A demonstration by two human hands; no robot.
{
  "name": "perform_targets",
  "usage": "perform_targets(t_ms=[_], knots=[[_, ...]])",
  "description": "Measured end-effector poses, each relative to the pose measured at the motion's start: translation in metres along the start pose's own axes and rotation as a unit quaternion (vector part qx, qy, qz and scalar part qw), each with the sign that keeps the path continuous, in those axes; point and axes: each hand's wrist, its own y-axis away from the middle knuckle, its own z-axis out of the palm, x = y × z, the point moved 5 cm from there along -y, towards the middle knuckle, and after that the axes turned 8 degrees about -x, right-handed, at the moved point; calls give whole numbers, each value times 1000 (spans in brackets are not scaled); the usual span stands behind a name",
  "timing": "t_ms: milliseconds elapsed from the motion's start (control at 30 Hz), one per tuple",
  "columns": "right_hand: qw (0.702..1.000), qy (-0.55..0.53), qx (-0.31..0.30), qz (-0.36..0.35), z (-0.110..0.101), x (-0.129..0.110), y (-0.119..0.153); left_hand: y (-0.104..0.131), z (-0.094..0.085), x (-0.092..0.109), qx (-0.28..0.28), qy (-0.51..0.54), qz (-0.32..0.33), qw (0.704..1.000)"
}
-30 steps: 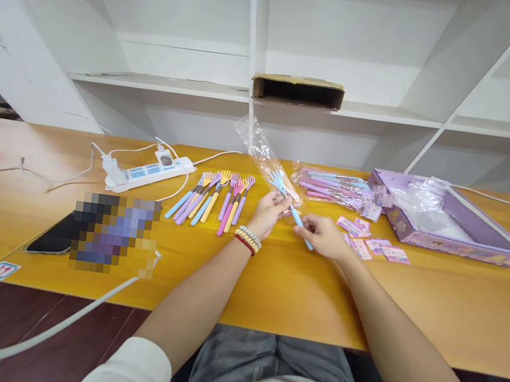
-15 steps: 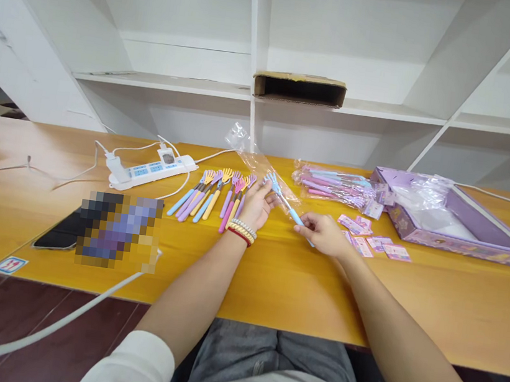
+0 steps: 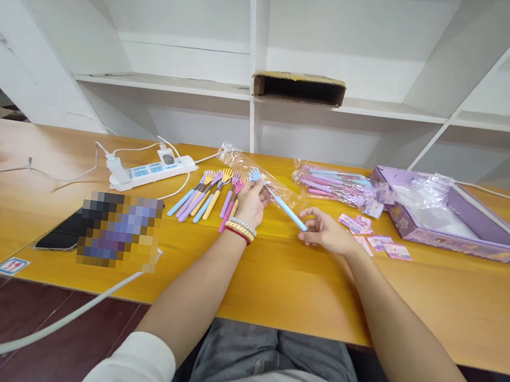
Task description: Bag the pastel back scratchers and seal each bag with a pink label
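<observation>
A light-blue back scratcher (image 3: 290, 213) with a hand-shaped head slants between my two hands, its head end inside or against a clear plastic bag (image 3: 235, 156). Closed near the head, my left hand (image 3: 252, 204) grips the scratcher and bag together. The fingers of my right hand (image 3: 322, 230) are at the tip of the blue handle, thumb and forefinger on either side of it. Just left of my left hand, several loose back scratchers (image 3: 209, 200) in blue, purple, yellow and pink lie in a row.
Bagged back scratchers (image 3: 337, 186) lie at the back right, with small printed cards (image 3: 377, 242) before them. A purple box (image 3: 459, 246) holds clear bags. Leftward are a power strip (image 3: 149, 171), cables and a dark phone (image 3: 61, 231). White shelving (image 3: 156, 82) stands behind.
The back scratcher has shifted left and its head has slid further along the bag. My left hand has moved slightly left, and my right hand's grip is now at the handle's very end.
</observation>
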Motion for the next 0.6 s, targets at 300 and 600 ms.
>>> perform_targets(t_ms=[300,600], knots=[[997,4,41,-68,-5,-14,2,-2,-8,4,50,-3,-1,999],[969,220,100,-61,-9,-12,2,-2,-8,0,58,-11,-5,998]])
